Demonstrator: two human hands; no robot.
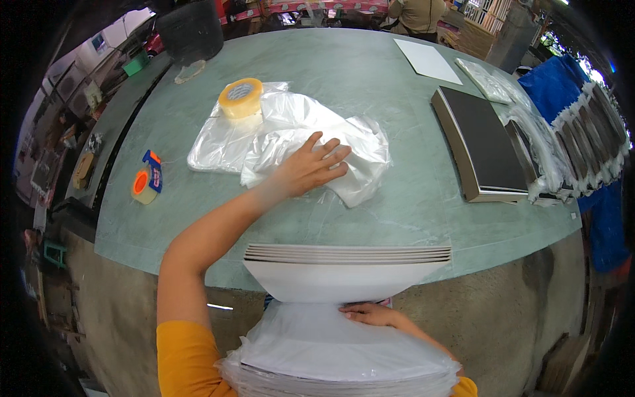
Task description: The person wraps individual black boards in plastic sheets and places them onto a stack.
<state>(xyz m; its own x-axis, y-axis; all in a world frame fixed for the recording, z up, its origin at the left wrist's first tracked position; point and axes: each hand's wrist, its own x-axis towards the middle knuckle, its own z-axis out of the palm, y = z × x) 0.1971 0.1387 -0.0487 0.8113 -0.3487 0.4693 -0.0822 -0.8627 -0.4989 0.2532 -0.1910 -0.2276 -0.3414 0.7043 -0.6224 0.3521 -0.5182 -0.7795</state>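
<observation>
The left hand (305, 169) lies over a crumpled clear plastic bag (364, 145) near the middle of the grey-green table (370, 73), its fingers spread apart. Flat clear plastic bags (215, 142) lie beside it toward the left edge; a yellowish tape roll (241, 96) sits on them, probably as a weight. The right hand (374, 314) rests, fingers close together, between a stack of white boards (347, 278) at the near edge and a plastic-covered white stack (350, 347) closer to the body, perhaps steadying them; its thumb and any grip are hidden, so I cannot tell. Clear plastic encloses that nearer stack, and also dark boards (589, 135) by the right edge. The black bucket (190, 33) at the far left corner hides its contents.
</observation>
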